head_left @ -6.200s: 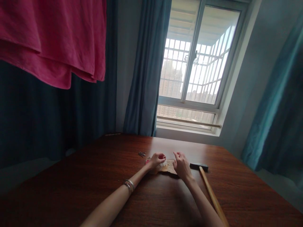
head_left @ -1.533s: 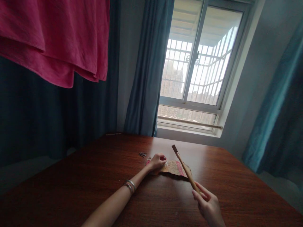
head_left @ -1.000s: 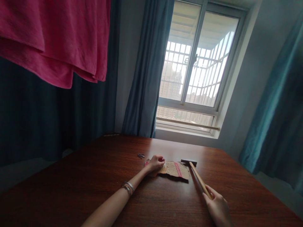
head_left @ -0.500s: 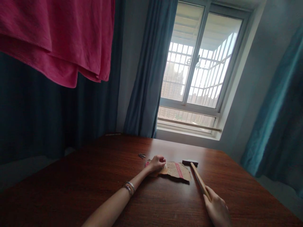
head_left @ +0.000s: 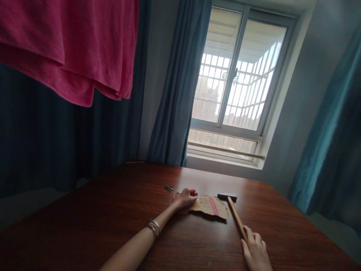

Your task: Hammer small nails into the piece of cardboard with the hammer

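Note:
My left hand [head_left: 188,197] rests over the left part of a torn piece of cardboard [head_left: 207,205] with pink bands and many small holes. Its fingers are pinched together; what they hold, if anything, is too small to make out. Wrapped around the wooden handle of a hammer [head_left: 238,218] is my right hand [head_left: 256,249]. The dark hammer head lies just right of the cardboard, at or close to the tabletop. Several loose nails [head_left: 169,188] lie in a small pile beyond and left of my left hand.
The brown wooden table [head_left: 113,226] stretches out to a window [head_left: 228,79] with bars outside. Blue curtains [head_left: 172,94] hang on both sides of it. A pink cloth [head_left: 84,49] hangs down at the upper left.
The view has shifted slightly, so the scene sits a little lower. My right hand and the hammer handle have turned slightly; my left hand stays at the same spot on the cardboard.

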### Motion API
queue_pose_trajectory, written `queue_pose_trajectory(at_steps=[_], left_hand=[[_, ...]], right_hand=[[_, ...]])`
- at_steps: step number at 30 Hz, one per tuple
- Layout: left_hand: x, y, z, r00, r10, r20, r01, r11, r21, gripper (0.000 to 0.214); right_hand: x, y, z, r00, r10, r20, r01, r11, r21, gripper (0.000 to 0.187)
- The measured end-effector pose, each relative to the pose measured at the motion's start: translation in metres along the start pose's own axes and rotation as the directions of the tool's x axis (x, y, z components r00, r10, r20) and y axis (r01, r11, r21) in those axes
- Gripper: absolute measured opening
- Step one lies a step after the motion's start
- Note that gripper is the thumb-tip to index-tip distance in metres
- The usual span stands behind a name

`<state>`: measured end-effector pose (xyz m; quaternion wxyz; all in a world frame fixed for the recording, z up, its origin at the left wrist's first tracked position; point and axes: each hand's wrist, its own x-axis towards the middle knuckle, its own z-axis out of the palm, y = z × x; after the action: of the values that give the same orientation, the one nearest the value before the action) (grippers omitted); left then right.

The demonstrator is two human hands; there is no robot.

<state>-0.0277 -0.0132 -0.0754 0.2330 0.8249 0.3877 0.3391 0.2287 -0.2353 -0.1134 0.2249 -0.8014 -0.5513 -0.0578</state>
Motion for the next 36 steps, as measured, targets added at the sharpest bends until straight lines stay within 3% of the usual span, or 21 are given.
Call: queue_pose_trajectory(at_steps=[8,13,16,20,23,27,31,36], left_hand=[[0.0,0.0,0.0,1.0,0.016,0.006,-0.016,1.0,0.021,0.012],[0.0,0.001,0.0,1.0,-0.008,0.009,0.008,1.0,0.015,0.013],[0.0,-0.001,0.001,1.0,0.008,0.004,-0.008,1.0,-0.004,0.013],[0.001,-0.005,0.002,1.0,0.025,-0.019,-0.025,1.0,0.003,0.012],[0.001,-0.005,0.002,0.999,0.04,-0.027,-0.04,0.999,0.01,0.012],[0.001,-0.004,0.001,0.998,0.052,-0.026,-0.052,0.999,0.012,0.012],[0.001,-0.004,0.001,0.999,0.035,-0.012,-0.035,0.999,0.0,0.013],[0.0,-0.005,0.003,1.0,0.01,0.006,-0.01,1.0,0.003,0.016]], right_hand=[[0.0,0.001,0.001,1.0,0.016,0.026,-0.015,0.998,-0.055,0.045],[0.009,-0.004,-0.009,0.997,0.049,0.052,-0.046,0.998,-0.048,0.046],[0.024,-0.027,-0.02,1.0,0.012,-0.014,-0.012,1.0,-0.011,0.043],[0.048,-0.074,-0.026,0.972,-0.222,-0.07,0.231,0.959,0.162,0.035],[0.066,-0.105,-0.017,0.954,-0.298,-0.04,0.298,0.919,0.257,0.03],[0.085,-0.125,0.009,0.96,-0.28,0.024,0.267,0.933,0.242,0.026],[0.089,-0.128,0.029,0.967,-0.256,0.001,0.254,0.958,0.136,0.024],[0.084,-0.123,0.036,0.959,-0.279,-0.057,0.284,0.952,0.111,0.024]])
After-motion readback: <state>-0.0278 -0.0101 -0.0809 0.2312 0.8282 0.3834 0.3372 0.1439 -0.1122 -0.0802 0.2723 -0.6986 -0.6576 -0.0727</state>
